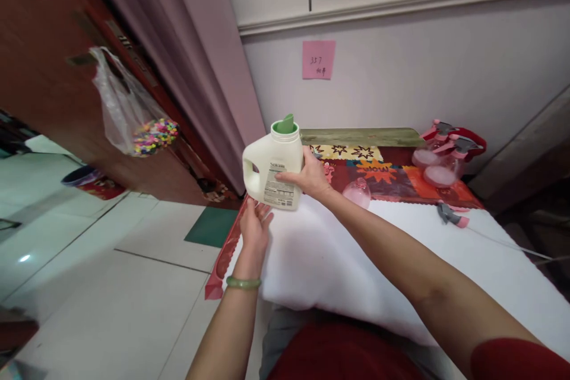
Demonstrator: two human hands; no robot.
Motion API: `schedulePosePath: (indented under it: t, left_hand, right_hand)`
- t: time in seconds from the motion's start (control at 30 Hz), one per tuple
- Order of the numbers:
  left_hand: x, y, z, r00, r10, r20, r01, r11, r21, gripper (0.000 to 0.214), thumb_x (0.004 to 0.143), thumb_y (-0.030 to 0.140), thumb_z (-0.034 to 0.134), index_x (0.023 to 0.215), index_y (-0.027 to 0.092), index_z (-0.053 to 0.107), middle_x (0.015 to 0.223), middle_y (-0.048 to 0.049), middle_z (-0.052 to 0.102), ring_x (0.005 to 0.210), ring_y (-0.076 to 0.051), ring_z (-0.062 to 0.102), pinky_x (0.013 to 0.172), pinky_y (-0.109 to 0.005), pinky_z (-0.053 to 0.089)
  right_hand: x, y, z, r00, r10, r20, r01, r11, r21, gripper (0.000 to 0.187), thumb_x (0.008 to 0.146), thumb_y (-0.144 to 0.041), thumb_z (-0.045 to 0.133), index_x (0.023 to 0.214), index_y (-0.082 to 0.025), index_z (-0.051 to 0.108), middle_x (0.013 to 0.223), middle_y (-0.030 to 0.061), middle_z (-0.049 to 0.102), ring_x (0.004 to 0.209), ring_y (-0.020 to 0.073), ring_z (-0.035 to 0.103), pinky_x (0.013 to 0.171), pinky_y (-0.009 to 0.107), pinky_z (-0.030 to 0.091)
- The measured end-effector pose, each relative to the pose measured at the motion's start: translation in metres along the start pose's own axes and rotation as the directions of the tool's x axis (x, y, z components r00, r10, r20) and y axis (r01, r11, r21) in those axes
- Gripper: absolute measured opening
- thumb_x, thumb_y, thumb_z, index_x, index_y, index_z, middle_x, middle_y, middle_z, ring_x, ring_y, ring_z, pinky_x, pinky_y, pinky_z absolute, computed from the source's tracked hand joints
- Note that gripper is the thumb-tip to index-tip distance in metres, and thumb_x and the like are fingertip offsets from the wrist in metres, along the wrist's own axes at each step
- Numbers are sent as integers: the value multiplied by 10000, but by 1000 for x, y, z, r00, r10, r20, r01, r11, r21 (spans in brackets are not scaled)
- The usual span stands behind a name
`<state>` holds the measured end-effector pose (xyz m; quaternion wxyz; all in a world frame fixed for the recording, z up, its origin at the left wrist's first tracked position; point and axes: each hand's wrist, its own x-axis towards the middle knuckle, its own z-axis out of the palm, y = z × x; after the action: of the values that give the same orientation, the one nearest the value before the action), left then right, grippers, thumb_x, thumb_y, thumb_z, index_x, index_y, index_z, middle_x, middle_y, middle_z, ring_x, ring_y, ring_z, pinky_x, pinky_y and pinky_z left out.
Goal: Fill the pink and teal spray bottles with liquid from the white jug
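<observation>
The jug [275, 160] is at the left end of the tabletop [401, 190], nearly upright between the 2 hands. The right hand [315, 177] grasps its right side, the thumb laid across the printed label [281, 186] and the other fingers around the far side. The left hand [255, 228] is below the jug's handle, at the lower left of the body, its fingers loosely spread and not wrapped around anything; whether they touch the jug, I cannot tell. Nor can I tell if the jug's base meets the cloth below it. A green spout [287, 123] shows in the jug's open mouth. On the left wrist is a green bangle [243, 282].

A white cloth [325, 267] covers the near part of the tabletop, and a patterned red cover shows along the far part and left edge. To the right of the jug, just beyond the cloth's far edge, stands 1 bottle [357, 195] with no spray top, with pink in it. At the far right are 2 spray bottles [440, 172], also with pink in them. A loose spray head [453, 215] with a thin tube lies near them, on the cloth.

On the far wall is a pink note [319, 60] reading 357. At the left, a bag [118, 113] with colourful pieces hangs from the door.
</observation>
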<state>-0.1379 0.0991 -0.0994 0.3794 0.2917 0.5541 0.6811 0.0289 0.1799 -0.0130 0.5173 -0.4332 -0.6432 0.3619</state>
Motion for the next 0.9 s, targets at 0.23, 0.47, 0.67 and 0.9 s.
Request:
schedulePosePath:
  t: [0.23, 0.47, 0.67, 0.9]
  left_hand:
    - [-49, -22, -62, 959, 99, 267, -220, 854, 472, 684, 711, 477, 825, 1306, 186, 655, 1483, -172, 583, 1480, -351, 402, 1263, -539, 125]
    - [-35, -51, -90, 826, 75, 558, -562, 38, 826, 771, 959, 589, 433, 1544, 88, 401, 1615, -232, 384, 1540, -337, 291, 1239, -607, 158]
    - [-23, -53, -95, 792, 144, 594, -606, 67, 792, 713, 972, 577, 382, 1503, 105, 456, 1571, -239, 457, 1510, -363, 350, 1205, -655, 222]
    - [-43, -34, -67, 673, 305, 674, -740, 282, 611, 467, 921, 496, 555, 1305, 237, 612, 1361, -181, 642, 1287, -359, 594, 1109, -558, 452]
  right_hand:
    - [-1, 35, 14, 988, 8, 157, 5, 997, -80, 805, 565, -483, 919, 1234, -211, 561, 1086, 52, 725, 994, 268, 663, 899, 409, 507]
    - [3, 42, 27, 990, -18, 143, 21, 1000, -18, 943, 612, -456, 911, 1423, -247, 478, 1354, 93, 646, 1246, 303, 599, 1083, 466, 436]
    - [-48, 47, -2, 996, -68, 61, 69, 997, -18, 1140, 681, -545, 872, 1599, -218, 281, 1610, 189, 400, 1486, 347, 387, 1203, 512, 335]
    - [-146, 95, -205, 993, -113, -44, 75, 859, -506, 275, 929, -443, 671, 1104, -243, 745, 1176, 112, 751, 1139, 274, 680, 1050, 440, 503]
